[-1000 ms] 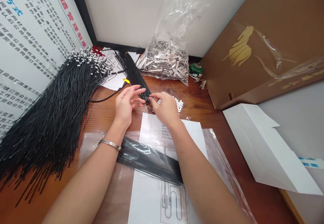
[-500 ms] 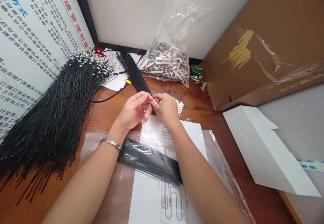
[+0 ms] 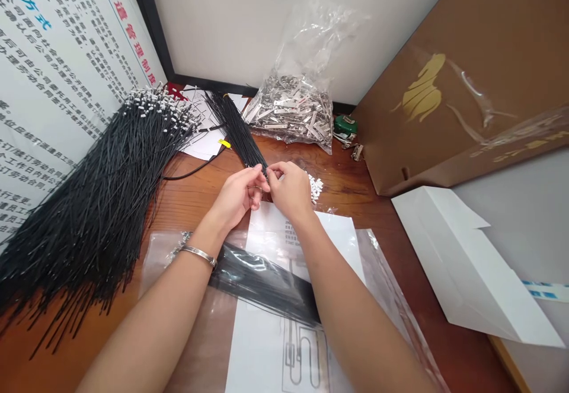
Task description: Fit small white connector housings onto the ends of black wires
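My left hand (image 3: 242, 194) and my right hand (image 3: 290, 188) meet at the near end of a bundle of thin black wires (image 3: 240, 129). The left one has its thumb and forefinger pinched together and its other fingers curled. Thumb and forefinger of the right are also closed, at the wire ends. Whatever is between the fingertips is too small and hidden to name. Small white plastic pieces (image 3: 316, 188) lie in a heap just right of my right hand. Below my wrists, more black wires (image 3: 267, 280) lie under clear plastic over a printed drawing sheet (image 3: 258, 345).
A large heap of black wires with white ends (image 3: 102, 185) leans at the left. Behind stand a clear bag of metal pieces (image 3: 293, 108) and a green tape measure (image 3: 345, 125). A brown box (image 3: 444, 79) and a folded white carton (image 3: 466, 262) are on the right.
My left hand has shifted slightly down, and its raised fingers have curled in. My right hand stays almost in place, and the wire ends beside it show more.
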A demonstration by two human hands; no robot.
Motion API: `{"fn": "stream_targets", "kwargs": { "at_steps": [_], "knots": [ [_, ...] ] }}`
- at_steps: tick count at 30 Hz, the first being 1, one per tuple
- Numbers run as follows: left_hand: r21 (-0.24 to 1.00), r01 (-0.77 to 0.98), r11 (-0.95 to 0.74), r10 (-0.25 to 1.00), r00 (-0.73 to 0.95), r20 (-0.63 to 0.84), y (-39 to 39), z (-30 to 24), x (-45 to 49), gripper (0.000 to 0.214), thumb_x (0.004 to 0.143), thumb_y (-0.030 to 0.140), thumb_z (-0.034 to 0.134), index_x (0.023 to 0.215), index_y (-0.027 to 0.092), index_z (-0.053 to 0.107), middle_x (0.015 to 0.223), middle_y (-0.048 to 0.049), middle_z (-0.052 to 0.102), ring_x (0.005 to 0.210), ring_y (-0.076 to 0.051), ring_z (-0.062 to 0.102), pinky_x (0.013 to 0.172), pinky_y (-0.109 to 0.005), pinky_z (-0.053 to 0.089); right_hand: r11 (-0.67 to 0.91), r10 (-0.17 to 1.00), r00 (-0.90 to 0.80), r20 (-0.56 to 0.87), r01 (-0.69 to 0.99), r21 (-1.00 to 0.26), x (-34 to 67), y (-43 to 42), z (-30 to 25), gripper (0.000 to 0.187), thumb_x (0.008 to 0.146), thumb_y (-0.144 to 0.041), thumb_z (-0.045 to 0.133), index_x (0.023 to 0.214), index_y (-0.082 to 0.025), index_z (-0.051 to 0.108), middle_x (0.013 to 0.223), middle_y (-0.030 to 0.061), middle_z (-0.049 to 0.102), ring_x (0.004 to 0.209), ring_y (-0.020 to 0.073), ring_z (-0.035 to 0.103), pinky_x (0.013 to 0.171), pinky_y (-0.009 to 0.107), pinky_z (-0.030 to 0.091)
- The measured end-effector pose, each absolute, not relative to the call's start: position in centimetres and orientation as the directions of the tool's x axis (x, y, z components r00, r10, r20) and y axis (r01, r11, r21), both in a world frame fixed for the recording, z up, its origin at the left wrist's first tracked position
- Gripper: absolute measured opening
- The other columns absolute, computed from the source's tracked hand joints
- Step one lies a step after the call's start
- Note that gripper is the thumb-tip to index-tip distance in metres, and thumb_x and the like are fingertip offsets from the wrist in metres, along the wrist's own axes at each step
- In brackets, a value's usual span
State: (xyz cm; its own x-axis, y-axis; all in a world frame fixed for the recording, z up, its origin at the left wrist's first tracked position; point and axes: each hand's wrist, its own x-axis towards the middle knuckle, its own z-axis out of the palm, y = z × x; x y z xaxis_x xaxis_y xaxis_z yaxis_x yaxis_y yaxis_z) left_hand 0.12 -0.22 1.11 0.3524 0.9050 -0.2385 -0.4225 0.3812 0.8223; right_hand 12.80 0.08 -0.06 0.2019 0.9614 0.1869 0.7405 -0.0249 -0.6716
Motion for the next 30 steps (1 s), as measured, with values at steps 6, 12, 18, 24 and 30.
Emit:
{"fn": "stream_targets", "kwargs": {
  "at_steps": [6,12,18,24,30],
  "knots": [
    [0.908,-0.347,0.232,0.972,0.058,-0.226,-0.07,0.61,0.65,0.014,0.087,0.025,0.055,0.078,0.015,0.057,0.06,0.0025,0.061,0.034,-0.004,0.041,0.033,-0.016,0.028,0.102,0.905,0.319,0.282,0.481,-0.871,12.67,-0.07,0.12,0.014,0.078,-0.027,0.057,0.072,-0.017,0.066,0.066,0.0009,0.06,0.06,0.0138,0.051,0.063,0.029,0.041],
    [0.941,-0.277,0.193,0.981,0.037,-0.191,-0.06,0.5,0.86,0.023,0.088,0.035,0.056,0.078,0.014,0.06,0.061,0.0025,0.059,0.036,-0.005,0.044,0.033,-0.018,0.031,0.301,0.924,0.137,0.358,0.32,-0.898,12.64,-0.64,0.7,0.012,0.075,-0.026,0.061,0.069,-0.017,0.065,0.062,-0.0017,0.056,0.051,0.0085,0.04,0.051,0.025,0.034],
    [0.91,-0.365,0.197,0.979,0.03,-0.2,-0.12,0.82,0.68,0.02,0.079,0.028,0.062,0.066,0.015,0.054,0.051,0.0047,0.052,0.036,-0.005,0.041,0.034,-0.017,0.029,0.364,0.922,0.004,0.387,0.332,-0.87,12.66,-0.68,0.68,0.014,0.077,-0.029,0.063,0.069,-0.017,0.066,0.063,-0.0008,0.06,0.053,0.009,0.043,0.053,0.025,0.036],
    [0.898,-0.376,0.231,0.967,0.191,-0.169,-0.38,0.99,0.18,0.019,0.071,0.031,0.064,0.062,0.015,0.057,0.047,0.0023,0.055,0.032,-0.005,0.038,0.032,-0.019,0.023,0.27,0.938,0.117,0.326,0.342,-0.9,13.24,-0.2,0.13,0.027,0.084,-0.025,0.054,0.104,-0.017,0.07,0.078,0.0015,0.069,0.057,0.0106,0.054,0.057,0.026,0.043],
    [0.921,-0.291,0.26,0.864,0.495,-0.088,-0.83,1.05,0.04,0.024,0.069,0.035,0.067,0.061,0.013,0.061,0.048,-0.0015,0.061,0.03,-0.004,0.037,0.033,-0.02,0.019,0.297,0.952,-0.026,0.306,0.324,-0.898,13.27,-0.29,-0.14,0.029,0.082,-0.021,0.055,0.105,-0.02,0.074,0.097,0.0045,0.075,0.067,0.0125,0.064,0.064,0.027,0.05]
  ]
}}
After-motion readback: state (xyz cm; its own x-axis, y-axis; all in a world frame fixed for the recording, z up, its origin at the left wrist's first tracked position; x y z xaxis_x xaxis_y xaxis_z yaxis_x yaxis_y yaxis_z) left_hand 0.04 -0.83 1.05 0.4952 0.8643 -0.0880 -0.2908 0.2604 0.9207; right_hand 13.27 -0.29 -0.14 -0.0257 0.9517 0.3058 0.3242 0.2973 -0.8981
